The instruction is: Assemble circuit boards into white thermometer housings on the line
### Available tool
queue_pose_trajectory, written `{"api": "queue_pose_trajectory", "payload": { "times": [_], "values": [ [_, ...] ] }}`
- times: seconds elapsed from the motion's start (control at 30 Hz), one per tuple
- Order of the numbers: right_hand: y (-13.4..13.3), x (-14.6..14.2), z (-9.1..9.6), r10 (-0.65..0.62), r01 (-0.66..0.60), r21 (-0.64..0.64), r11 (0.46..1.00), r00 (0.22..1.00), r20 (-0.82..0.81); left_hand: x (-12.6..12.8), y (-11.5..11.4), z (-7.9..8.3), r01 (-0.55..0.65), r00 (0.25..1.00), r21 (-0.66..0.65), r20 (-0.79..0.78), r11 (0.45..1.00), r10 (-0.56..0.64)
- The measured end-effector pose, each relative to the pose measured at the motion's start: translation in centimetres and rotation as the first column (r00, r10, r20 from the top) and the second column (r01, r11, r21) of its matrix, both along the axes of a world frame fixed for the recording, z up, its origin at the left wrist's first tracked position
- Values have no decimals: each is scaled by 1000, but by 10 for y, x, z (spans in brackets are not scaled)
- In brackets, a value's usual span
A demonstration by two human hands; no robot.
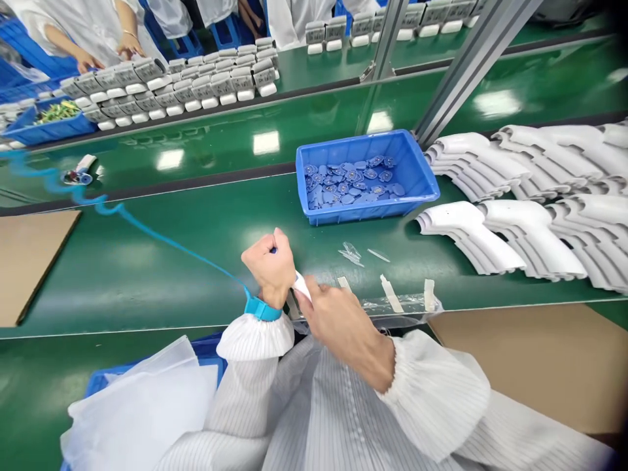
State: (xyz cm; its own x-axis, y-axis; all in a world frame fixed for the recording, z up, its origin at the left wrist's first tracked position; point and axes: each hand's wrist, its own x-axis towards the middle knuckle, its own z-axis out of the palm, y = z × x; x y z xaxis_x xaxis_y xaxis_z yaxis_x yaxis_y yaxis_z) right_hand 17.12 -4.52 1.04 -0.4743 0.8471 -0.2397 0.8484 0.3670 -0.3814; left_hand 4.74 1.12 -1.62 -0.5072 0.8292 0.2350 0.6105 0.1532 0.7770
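My left hand (271,263) is closed in a fist above the bench, and a speck of blue shows between its fingers. A white plastic part (301,286) sticks out between my two hands; its far end is hidden by the left one. My right hand (338,322) is wrapped round the near end of this part. A turquoise strap (263,309) with a coiled cord circles my left wrist. Beyond my hands stands a blue bin (370,210) with many small blue pieces (350,180).
Stacks of curved white plastic shells (510,235) fill the bench's right side. Tape strips (391,293) and clear plastic bits (351,254) lie nearby. Cardboard (34,261) is at left, and a metal post (471,65) rises behind. Across the line, a co-worker's hands (130,44) touch rows of grey-white units (196,82).
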Motion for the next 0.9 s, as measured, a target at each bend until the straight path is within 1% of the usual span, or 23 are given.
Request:
{"api": "queue_pose_trajectory", "payload": {
  "times": [0.07,0.1,0.13,0.17,0.23,0.3,0.33,0.4,0.47,0.5,0.53,0.57,0.6,0.63,0.67,0.73,0.77,0.8,0.87,0.9],
  "values": [
    [2,5,-2,-17,16,-12,1000,996,-83,-5,0,2,77,996,2,52,997,-77],
    [3,8,-3,-29,26,-24,999,991,-134,-9,-2,3,150,983,7,102,989,-150],
    [5,12,-4,-45,38,-38,999,983,-176,-15,-4,5,248,957,10,154,969,-246],
    [7,15,-5,-62,53,-49,997,978,-201,-22,-7,7,358,914,14,200,934,-353],
    [10,22,-7,-92,80,-65,995,971,-219,-35,-16,13,558,804,-11,252,830,-538],
    [12,28,-10,-111,98,-71,993,967,-229,-48,-25,21,678,724,-90,255,730,-641],
    [12,32,-11,-124,111,-66,992,962,-243,-55,-28,26,709,701,-142,250,691,-668],
    [9,43,-13,-165,163,-34,986,940,-300,-73,-32,38,723,690,-263,231,639,-686],
    [3,61,-13,-220,245,21,969,901,-373,-100,-28,52,683,721,-387,224,619,-655],
    [0,72,-12,-251,292,42,956,880,-402,-116,-22,60,640,757,-452,231,621,-611],
    [-2,83,-10,-281,332,51,942,862,-421,-134,-13,69,583,805,-501,247,640,-540],
    [-4,95,-8,-313,368,52,928,848,-428,-151,-2,78,513,856,-542,261,665,-447],
    [-5,105,-6,-347,403,48,914,836,-424,-167,13,86,433,902,-577,286,693,-325],
    [-6,114,-4,-378,433,43,900,828,-414,-180,30,94,341,930,-564,316,752,-185],
    [-5,120,-2,-403,457,45,888,823,-400,-190,48,101,296,934,-528,335,796,-125],
    [-1,127,-2,-433,495,75,865,815,-385,-199,87,108,195,929,-382,367,903,-46],
    [2,128,-5,-439,509,99,855,813,-383,-198,104,108,132,933,-310,360,942,-13],
    [5,128,-9,-438,514,126,848,815,-380,-194,120,104,66,938,-253,346,965,27],
    [13,127,-20,-424,512,204,835,833,-355,-180,142,88,-33,953,-191,290,981,88],
    [17,126,-27,-415,502,255,826,849,-328,-170,148,77,-52,963,-179,253,982,98]
  ]
}}
